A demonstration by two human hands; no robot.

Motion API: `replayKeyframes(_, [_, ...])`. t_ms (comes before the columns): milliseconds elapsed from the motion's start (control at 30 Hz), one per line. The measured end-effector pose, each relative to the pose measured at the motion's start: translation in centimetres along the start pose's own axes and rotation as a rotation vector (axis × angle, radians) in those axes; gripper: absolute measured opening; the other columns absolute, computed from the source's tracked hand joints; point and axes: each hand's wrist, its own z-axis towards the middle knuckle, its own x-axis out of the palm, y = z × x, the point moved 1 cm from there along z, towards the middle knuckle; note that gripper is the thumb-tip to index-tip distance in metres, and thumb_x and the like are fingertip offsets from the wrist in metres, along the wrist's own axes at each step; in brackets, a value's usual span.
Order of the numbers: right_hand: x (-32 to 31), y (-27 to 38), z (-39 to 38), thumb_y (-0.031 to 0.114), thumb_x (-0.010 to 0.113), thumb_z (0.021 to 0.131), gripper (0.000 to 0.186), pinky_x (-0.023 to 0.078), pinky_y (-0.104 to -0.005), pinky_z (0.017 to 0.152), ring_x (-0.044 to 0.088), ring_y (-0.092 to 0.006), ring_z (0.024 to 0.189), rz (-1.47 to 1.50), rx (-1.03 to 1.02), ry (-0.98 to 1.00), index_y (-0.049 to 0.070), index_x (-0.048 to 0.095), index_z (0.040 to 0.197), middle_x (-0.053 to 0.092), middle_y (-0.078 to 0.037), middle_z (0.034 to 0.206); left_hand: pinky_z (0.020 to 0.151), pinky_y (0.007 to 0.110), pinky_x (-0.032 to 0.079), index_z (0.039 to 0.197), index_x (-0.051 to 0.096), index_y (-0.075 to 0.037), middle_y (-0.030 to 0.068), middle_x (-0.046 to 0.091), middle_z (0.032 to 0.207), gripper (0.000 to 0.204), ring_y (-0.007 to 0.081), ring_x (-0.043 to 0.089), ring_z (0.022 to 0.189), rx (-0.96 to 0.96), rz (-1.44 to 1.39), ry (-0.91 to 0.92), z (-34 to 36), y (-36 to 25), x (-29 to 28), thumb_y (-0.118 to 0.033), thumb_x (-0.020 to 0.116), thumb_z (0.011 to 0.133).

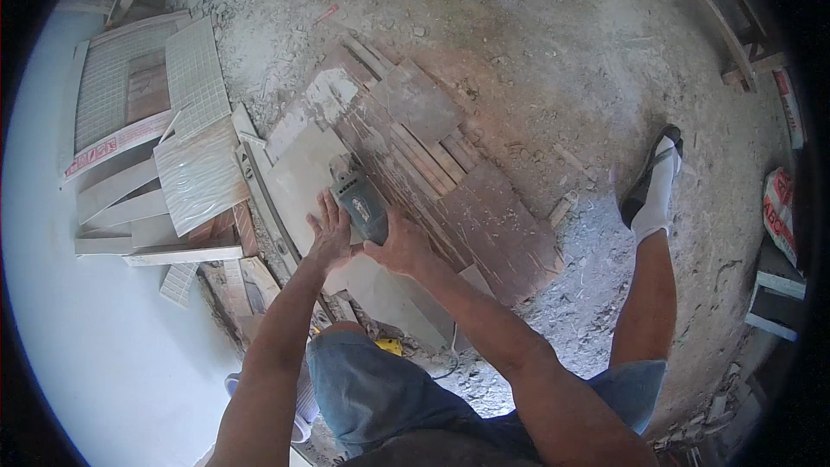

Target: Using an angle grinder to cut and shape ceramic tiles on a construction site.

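A dark green angle grinder point(363, 206) rests low over a pale grey tile point(298, 166), its head pointing away from me. My right hand point(403, 244) is closed round the rear of its body. To the left of the grinder, my left hand point(328, 232) lies on the tile with fingers stretched out and apart; its fingertips come close to the tool's side. The grinder's disc is mostly hidden under its head. Beneath the tile is a dusty brown board point(467, 229) with scratches and pale smears.
Stacked tiles and cut pieces point(203, 169) lean by the white wall point(130, 329) on the left. Thin strips point(424, 160) lie across the board. A yellow object point(389, 346) sits near my knee. Rubble covers the floor point(553, 60); a red-and-white bag point(779, 212) stands far right.
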Motion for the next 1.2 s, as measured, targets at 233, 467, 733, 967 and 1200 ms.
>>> replayKeyframes(233, [-0.2,0.1,-0.3,0.042,0.072,0.080,0.088,0.048,-0.0519,0.101,0.061,-0.0447,0.117,0.012,0.008,0.012,-0.005,0.033,0.144,0.059,-0.032,0.125,0.107,0.082,0.009,0.152,0.014,0.014,0.0351,-0.018,0.161,0.124,0.0506,-0.020,0.149,-0.006,-0.020,-0.011,-0.1,-0.1,-0.2,-0.052,0.083,0.072])
replayKeyframes(467, [0.5,-0.7,-0.6,0.043,0.073,0.080,0.088,0.050,-0.0531,0.096,0.064,-0.0496,0.108,-0.008,-0.061,-0.082,-0.008,0.033,0.139,0.062,-0.036,0.114,0.107,0.082,0.008,0.147,0.023,0.015,0.0356,-0.017,0.161,0.117,0.0512,-0.020,0.149,0.002,-0.058,-0.016,-0.3,-0.5,-0.8,-0.055,0.082,0.073])
replayKeyframes(733, [0.3,-1.1,-1.2,0.042,0.074,0.079,0.085,0.050,-0.0527,0.096,0.064,-0.0485,0.107,-0.005,-0.031,-0.052,-0.007,0.035,0.137,0.062,-0.036,0.114,0.106,0.083,0.008,0.145,0.029,0.013,0.0348,-0.017,0.161,0.114,0.0513,-0.020,0.149,0.001,-0.083,-0.014,-0.2,-0.8,-1.0,-0.057,0.082,0.072])
replayKeyframes(967, [0.6,-1.8,-1.6,0.038,0.075,0.078,0.079,0.050,-0.0527,0.096,0.064,-0.0480,0.108,0.000,-0.026,-0.078,-0.005,0.039,0.134,0.062,-0.033,0.115,0.106,0.083,0.008,0.158,0.012,-0.001,0.0319,-0.017,0.162,0.125,0.0500,-0.020,0.149,-0.003,-0.071,-0.018,-0.1,-0.5,-0.6,-0.061,0.080,0.072])
replayKeyframes(1200, [0.6,-1.9,-2.4,0.042,0.074,0.079,0.079,0.050,-0.0537,0.094,0.064,-0.0484,0.107,-0.017,-0.025,-0.081,-0.004,0.040,0.133,0.062,-0.033,0.113,0.107,0.083,0.008,0.161,-0.002,-0.007,0.0306,-0.018,0.163,0.137,0.0495,-0.020,0.149,-0.019,-0.073,-0.009,-0.2,-0.5,-0.6,-0.070,0.078,0.069])
